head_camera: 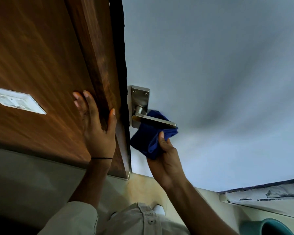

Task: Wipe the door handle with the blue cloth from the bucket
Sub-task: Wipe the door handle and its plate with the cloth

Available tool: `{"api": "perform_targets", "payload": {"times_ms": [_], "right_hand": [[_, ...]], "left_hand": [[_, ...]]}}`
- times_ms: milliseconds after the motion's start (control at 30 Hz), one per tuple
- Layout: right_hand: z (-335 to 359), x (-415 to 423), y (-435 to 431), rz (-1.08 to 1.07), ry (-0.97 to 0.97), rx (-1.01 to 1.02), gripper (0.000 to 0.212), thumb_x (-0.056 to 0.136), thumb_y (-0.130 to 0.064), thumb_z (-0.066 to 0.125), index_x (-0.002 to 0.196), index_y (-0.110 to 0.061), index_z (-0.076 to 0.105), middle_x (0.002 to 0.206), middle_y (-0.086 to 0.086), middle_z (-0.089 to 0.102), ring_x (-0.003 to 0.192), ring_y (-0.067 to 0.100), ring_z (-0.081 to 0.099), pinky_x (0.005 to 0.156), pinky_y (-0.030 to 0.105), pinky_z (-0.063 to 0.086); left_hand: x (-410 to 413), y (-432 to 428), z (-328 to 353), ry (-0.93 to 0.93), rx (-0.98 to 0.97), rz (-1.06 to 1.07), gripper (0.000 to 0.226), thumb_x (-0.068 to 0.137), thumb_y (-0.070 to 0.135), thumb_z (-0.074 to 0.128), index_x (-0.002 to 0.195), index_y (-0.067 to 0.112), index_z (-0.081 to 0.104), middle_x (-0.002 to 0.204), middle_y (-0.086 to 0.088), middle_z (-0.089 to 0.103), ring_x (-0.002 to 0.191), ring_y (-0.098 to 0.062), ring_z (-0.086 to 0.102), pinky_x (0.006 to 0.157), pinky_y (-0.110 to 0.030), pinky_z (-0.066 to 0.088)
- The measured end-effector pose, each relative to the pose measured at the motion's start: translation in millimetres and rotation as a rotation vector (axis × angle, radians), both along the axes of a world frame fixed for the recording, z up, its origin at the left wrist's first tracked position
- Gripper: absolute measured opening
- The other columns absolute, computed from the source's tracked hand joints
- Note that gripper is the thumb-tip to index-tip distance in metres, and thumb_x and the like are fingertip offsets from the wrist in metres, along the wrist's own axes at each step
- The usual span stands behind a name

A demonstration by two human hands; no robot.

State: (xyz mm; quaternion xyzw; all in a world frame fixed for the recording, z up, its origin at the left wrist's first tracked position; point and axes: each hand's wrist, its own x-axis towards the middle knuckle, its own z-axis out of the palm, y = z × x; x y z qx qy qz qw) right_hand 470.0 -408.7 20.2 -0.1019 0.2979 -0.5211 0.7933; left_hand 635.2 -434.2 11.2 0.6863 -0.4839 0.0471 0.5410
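My right hand (166,156) grips the bunched blue cloth (148,139) under the metal door handle (156,122), whose lever runs sideways, pointing right. My left hand (97,126) lies open, flat against the wooden door frame (98,53).

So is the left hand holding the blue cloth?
No, the right hand grips the blue cloth; the left hand rests flat on the wood.

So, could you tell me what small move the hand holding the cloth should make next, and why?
Probably slide the blue cloth up and along the lever of the door handle. The right hand holds it bunched under and behind the lever, so the lever's top looks uncovered, while the left hand rests flat on the wooden frame.
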Motion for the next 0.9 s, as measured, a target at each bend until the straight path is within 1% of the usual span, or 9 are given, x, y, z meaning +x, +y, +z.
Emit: {"api": "perform_targets", "payload": {"times_ms": [67,133,333,433,533,600,700,833,900], "right_hand": [[-2.8,12.5,-5.5,0.032,-0.020,0.017,0.039,0.104,-0.014,0.039,0.143,-0.012,0.047,0.143,0.014,0.056,0.135,0.031,0.049,0.106,0.042,0.047],[-5.1,17.0,-9.4,0.044,-0.046,0.040,0.041,0.103,-0.009,0.041,0.144,-0.011,0.046,0.145,0.015,0.053,0.135,0.031,0.049,0.103,0.041,0.051],[-0.7,-5.4,-2.6,0.075,-0.126,0.042,0.037,0.096,-0.004,0.044,0.129,-0.009,0.058,0.124,0.012,0.068,0.109,0.025,0.068,0.089,0.038,0.059],[-0.3,10.2,-10.0,0.107,-0.145,0.059,0.043,0.096,0.001,0.043,0.136,-0.007,0.053,0.127,0.014,0.066,0.107,0.027,0.070,0.081,0.038,0.060],[-2.7,27.3,-19.4,0.096,-0.139,0.079,0.050,0.095,0.006,0.041,0.144,-0.006,0.046,0.127,0.014,0.065,0.106,0.027,0.070,0.079,0.038,0.059],[-3.6,23.9,-20.1,0.103,-0.156,0.070,0.050,0.092,0.007,0.044,0.140,-0.005,0.050,0.124,0.014,0.067,0.105,0.026,0.070,0.081,0.038,0.060],[-3.6,7.1,-15.5,0.126,-0.173,0.035,0.043,0.086,0.007,0.046,0.124,-0.007,0.062,0.117,0.013,0.071,0.101,0.026,0.072,0.080,0.037,0.060],[-0.9,11.3,-18.5,0.158,-0.140,0.044,0.037,0.088,0.005,0.047,0.117,-0.007,0.065,0.114,0.013,0.072,0.100,0.025,0.072,0.079,0.037,0.061],[1.2,22.7,-23.9,0.177,-0.104,0.053,0.034,0.090,0.004,0.046,0.116,-0.006,0.066,0.114,0.012,0.072,0.102,0.024,0.071,0.083,0.037,0.060]], "left_hand": [[1.9,0.0,-1.1,-0.012,-0.003,-0.006,0.073,0.097,0.031,0.059,0.151,0.002,0.020,0.160,-0.025,0.015,0.151,-0.034,0.014,0.115,-0.050,0.035],[4.4,0.2,-2.4,-0.023,-0.006,-0.014,0.073,0.097,0.031,0.060,0.151,0.002,0.021,0.160,-0.025,0.015,0.150,-0.034,0.014,0.114,-0.053,0.036],[6.1,-1.3,-4.5,-0.014,-0.009,-0.012,0.073,0.097,0.031,0.061,0.151,0.001,0.021,0.159,-0.026,0.016,0.150,-0.034,0.016,0.113,-0.053,0.037],[4.3,-2.4,-5.1,0.004,-0.014,-0.017,0.073,0.097,0.030,0.060,0.151,0.000,0.021,0.159,-0.028,0.015,0.150,-0.036,0.014,0.114,-0.054,0.036],[4.9,-2.8,-5.6,0.001,-0.012,-0.030,0.073,0.097,0.029,0.060,0.150,-0.002,0.021,0.158,-0.030,0.014,0.150,-0.039,0.014,0.115,-0.054,0.033],[5.4,-2.8,-5.1,0.006,-0.012,-0.031,0.074,0.097,0.030,0.060,0.150,-0.002,0.021,0.158,-0.030,0.014,0.150,-0.039,0.013,0.115,-0.055,0.033],[4.6,-2.7,-4.9,0.020,-0.021,-0.032,0.074,0.096,0.029,0.061,0.150,-0.001,0.021,0.158,-0.030,0.015,0.150,-0.038,0.014,0.115,-0.055,0.034],[6.0,-2.6,-4.8,0.029,-0.020,-0.046,0.074,0.096,0.028,0.062,0.150,-0.002,0.022,0.158,-0.030,0.014,0.150,-0.039,0.013,0.116,-0.055,0.032],[7.7,-2.6,-5.0,0.023,-0.020,-0.051,0.074,0.096,0.029,0.062,0.150,-0.002,0.022,0.158,-0.030,0.014,0.150,-0.038,0.013,0.116,-0.056,0.032]]}}
